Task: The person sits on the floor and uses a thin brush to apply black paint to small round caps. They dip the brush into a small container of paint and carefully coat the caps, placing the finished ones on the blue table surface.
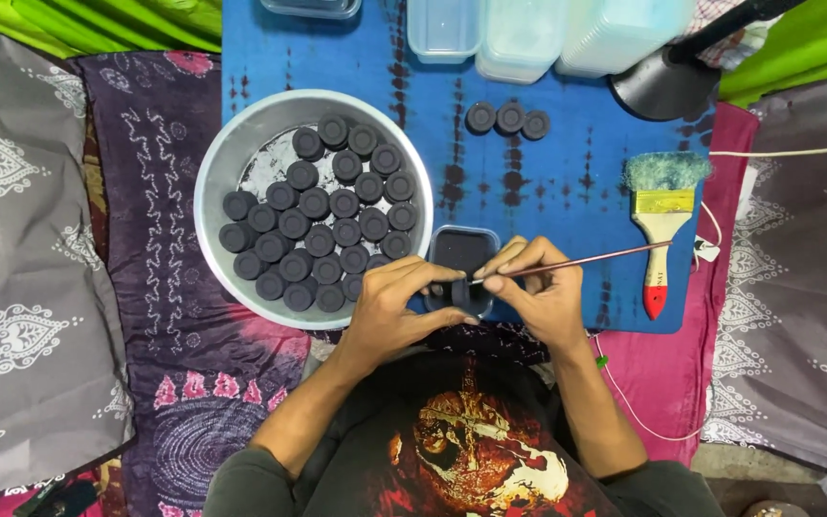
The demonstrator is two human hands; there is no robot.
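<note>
My left hand (pixel 396 311) grips a small black round cap (pixel 458 295) between thumb and fingers, just in front of a small square tub of black paint (pixel 463 247). My right hand (pixel 538 287) holds a thin brown-handled brush (pixel 586 260) like a pen. Its tip touches the cap. Both hands meet over the near edge of the blue tie-dyed board (pixel 567 191).
A round metal bowl (pixel 232 158) at left holds several black caps (pixel 323 225). Three more caps (pixel 508 120) lie in a row on the board. A wide red-handled paintbrush (pixel 664 220) lies at right. Clear plastic boxes (pixel 519 33) and a black lamp base (pixel 662 86) stand at the back.
</note>
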